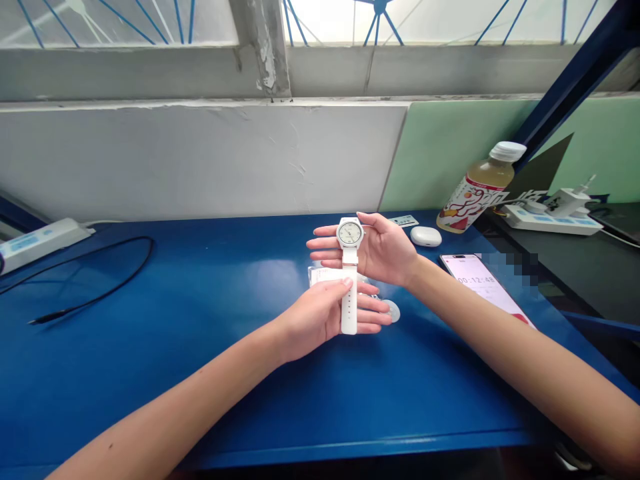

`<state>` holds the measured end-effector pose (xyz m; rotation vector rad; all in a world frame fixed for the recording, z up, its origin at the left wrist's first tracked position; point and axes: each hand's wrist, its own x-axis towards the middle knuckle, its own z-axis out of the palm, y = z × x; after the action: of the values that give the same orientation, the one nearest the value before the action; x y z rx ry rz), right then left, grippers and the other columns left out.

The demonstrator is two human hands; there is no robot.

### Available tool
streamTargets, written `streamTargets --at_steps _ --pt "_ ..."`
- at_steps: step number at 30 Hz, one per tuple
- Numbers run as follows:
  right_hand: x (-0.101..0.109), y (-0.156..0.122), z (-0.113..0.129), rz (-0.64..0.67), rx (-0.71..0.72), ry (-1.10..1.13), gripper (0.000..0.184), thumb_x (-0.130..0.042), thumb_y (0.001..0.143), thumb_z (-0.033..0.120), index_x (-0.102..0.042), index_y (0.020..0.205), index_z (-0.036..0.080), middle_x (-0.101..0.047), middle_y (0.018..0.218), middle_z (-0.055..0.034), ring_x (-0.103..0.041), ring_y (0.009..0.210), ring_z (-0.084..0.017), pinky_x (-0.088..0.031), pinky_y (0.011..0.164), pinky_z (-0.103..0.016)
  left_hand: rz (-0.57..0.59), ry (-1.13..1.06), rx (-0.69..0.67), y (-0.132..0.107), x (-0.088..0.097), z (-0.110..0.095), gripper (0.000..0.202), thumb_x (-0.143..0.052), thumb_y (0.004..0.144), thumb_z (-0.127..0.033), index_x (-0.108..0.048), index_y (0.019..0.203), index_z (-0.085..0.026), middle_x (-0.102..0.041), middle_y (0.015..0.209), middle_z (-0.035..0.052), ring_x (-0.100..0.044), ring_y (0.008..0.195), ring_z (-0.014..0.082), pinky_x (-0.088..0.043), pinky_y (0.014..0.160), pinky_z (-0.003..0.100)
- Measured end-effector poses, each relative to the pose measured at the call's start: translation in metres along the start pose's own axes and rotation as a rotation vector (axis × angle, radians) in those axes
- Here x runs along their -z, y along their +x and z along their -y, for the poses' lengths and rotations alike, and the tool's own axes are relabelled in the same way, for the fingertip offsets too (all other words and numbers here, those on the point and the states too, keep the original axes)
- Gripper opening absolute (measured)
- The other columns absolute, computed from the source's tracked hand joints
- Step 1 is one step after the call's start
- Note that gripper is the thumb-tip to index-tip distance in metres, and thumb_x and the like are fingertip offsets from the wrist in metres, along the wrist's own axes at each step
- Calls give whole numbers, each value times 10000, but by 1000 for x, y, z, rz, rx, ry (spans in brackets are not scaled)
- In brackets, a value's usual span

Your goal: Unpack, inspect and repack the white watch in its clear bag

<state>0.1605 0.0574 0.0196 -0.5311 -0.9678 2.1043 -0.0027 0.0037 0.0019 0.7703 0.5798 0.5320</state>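
A white wristwatch [350,233] with a round dial is held up over the desk, its strap stretched toward me. My left hand [320,305] pinches the lower, holed part of the strap, thumb on top and straightened fingers beneath. Behind the watch head lies my right hand [387,252], palm up, bearing it on extended fingers, with the thumb near its upper edge. Partly hidden behind my hands, a clear packet with a printed label [320,274] lies on the desk. A small pale round disc [393,311] shows just past my left fingertips.
The blue desk [200,400] carries a phone [480,283] showing a timer, a white earbud case [425,236], a small card [404,221] and a drink bottle [475,190] on the right. A power strip [553,219] sits farther right. Leftward are another strip [45,241] and a black cable [145,250].
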Motion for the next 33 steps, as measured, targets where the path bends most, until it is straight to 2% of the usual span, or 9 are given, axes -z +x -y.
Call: streamTargets --at_steps 4,7,11,13,15,19,23,28,33 --pt "-2 1 1 -65 10 30 556 -204 964 336 -624 1168 33 -734 1100 -186 -712 977 -262 -508 958 -424 -33 9 -18 0 0 -1 320 -423 1027 -275 -660 1014 -61 -733 946 174 -740 867 254 -562 837 385" --pt "-3 2 2 -139 35 26 504 -260 998 338 -663 1097 52 -755 984 -152 -723 859 -211 -560 838 -340 -83 55 -93 2 1 -1 241 -537 987 -279 -661 998 -73 -730 892 140 -736 811 221 -567 813 356" --pt "-3 4 1 -263 157 -26 312 -515 968 373 -707 928 130 -741 832 -69 -710 804 -157 -561 777 -259 -114 111 -170 2 2 2 220 -640 936 -279 -631 1065 -101 -721 881 103 -732 802 212 -563 793 338" --pt "-3 5 -1 -313 228 -70 235 -657 890 384 -699 812 166 -721 773 -30 -706 796 -148 -555 769 -246 -89 92 -157 1 1 3 252 -585 968 -301 -608 1121 -103 -720 899 112 -734 805 225 -562 786 357" --pt "-4 5 -3 -309 247 -100 232 -707 850 388 -687 751 178 -720 777 -17 -704 812 -148 -552 792 -250 -48 65 -135 0 0 4 283 -518 998 -318 -606 1130 -84 -722 924 141 -736 806 238 -559 792 374" --pt "-7 1 -5 -124 135 -89 297 -547 948 411 -720 910 172 -752 1003 -71 -702 962 -193 -532 929 -338 39 57 -101 -3 -2 2 314 -456 1021 -301 -630 1099 -52 -731 963 188 -738 849 258 -553 835 392" --pt "-6 -2 -4 58 51 -69 346 -413 1000 329 -684 1133 159 -731 1143 -89 -677 1078 -219 -489 1005 -386 89 56 -64 -4 -2 1 319 -428 1029 -276 -649 1073 -50 -741 960 193 -742 850 252 -561 827 374" --pt "-5 -1 -2 69 32 0 397 -312 1025 264 -651 1174 123 -726 1166 -98 -679 1077 -200 -489 1008 -351 72 35 -34 -2 1 0 330 -418 1031 -262 -667 1050 -46 -741 983 196 -743 871 260 -568 831 377" --pt "-5 0 -2 44 45 19 391 -307 1022 244 -634 1184 103 -724 1162 -110 -669 1095 -196 -484 1011 -333 35 34 -38 -1 3 1 325 -437 1026 -262 -670 1057 -38 -729 1040 215 -737 910 279 -570 838 390"
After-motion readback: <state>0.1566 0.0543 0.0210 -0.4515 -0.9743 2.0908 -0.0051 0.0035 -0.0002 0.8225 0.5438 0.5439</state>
